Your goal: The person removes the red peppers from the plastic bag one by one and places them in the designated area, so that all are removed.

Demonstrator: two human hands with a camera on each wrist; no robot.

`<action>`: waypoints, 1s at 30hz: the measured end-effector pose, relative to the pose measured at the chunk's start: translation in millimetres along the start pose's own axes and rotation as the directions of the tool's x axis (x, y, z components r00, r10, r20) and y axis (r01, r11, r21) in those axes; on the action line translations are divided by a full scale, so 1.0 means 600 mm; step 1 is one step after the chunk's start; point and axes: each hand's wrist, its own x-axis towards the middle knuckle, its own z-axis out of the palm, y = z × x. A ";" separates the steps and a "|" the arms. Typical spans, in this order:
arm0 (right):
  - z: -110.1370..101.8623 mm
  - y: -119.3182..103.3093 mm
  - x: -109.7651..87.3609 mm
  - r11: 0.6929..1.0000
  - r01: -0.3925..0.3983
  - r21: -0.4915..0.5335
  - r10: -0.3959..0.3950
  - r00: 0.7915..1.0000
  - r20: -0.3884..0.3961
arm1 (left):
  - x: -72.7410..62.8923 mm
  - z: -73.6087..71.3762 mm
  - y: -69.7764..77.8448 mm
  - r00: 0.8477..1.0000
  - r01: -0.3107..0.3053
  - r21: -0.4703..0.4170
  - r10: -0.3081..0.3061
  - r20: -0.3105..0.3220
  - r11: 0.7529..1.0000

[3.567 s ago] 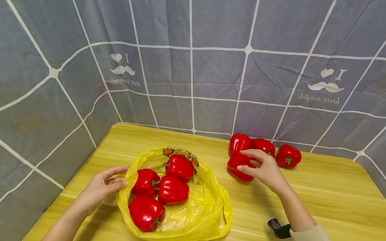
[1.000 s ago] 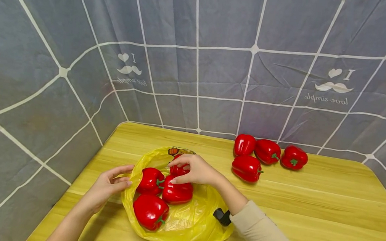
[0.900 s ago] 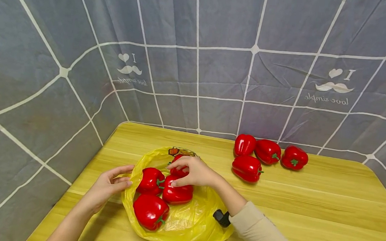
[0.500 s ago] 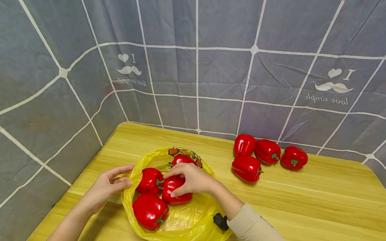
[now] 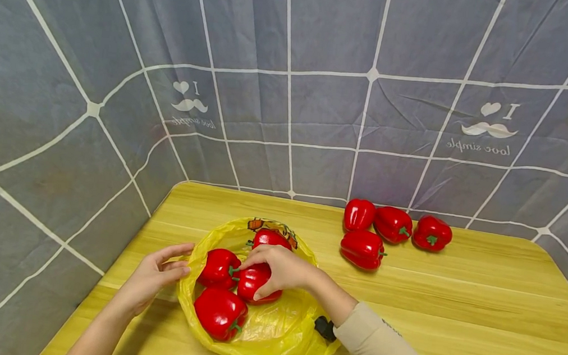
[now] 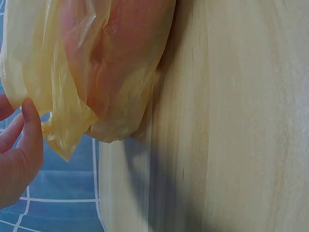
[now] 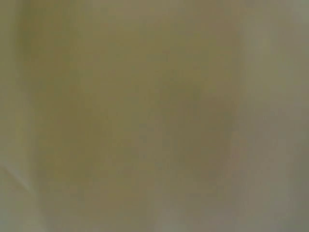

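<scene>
A yellow plastic bag (image 5: 290, 336) lies with its mouth spread wide and several glossy red bell peppers inside. My left hand (image 5: 145, 281) pinches its left rim between thumb and fingers; in the left wrist view, the fingertips (image 6: 29, 108) meet the thin plastic, with red showing through. Inside the bag my right hand (image 5: 283, 266) grips the middle bell pepper (image 5: 253, 279), thumb in front and fingers over its far side. Around that one sit a back pepper (image 5: 271, 237), a left pepper (image 5: 217, 267) and a front pepper (image 5: 218, 313). The right wrist view is only a blur.
Several more red bell peppers (image 5: 361, 249) with green stems are grouped on the wooden table (image 5: 480, 307), right of the bag. A grey curtain (image 5: 325, 113) with white grid lines hangs behind and to the left. A black device (image 5: 324, 327) sits at my right wrist.
My right hand has moved from the peppers outside into the bag, first to the back pepper, then forward to the middle one. The left hand has stayed at the rim.
</scene>
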 end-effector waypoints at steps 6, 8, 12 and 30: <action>0.003 0.000 -0.001 0.999 0.011 -0.047 -0.010 1.000 0.015 | -0.001 0.002 -0.001 1.000 0.009 -0.004 -0.009 -0.003 1.000; 0.004 0.001 -0.001 0.999 0.016 -0.052 -0.015 1.000 0.006 | -0.001 0.002 -0.001 1.000 0.007 -0.004 -0.007 0.001 1.000; 0.005 0.001 -0.001 0.998 0.022 -0.065 -0.022 1.000 -0.001 | 0.000 0.002 -0.002 1.000 0.003 0.001 -0.003 0.001 1.000; -0.001 0.001 -0.010 0.999 0.042 -0.011 -0.042 0.999 -0.019 | 0.001 0.002 0.001 1.000 -0.012 -0.003 0.012 0.005 1.000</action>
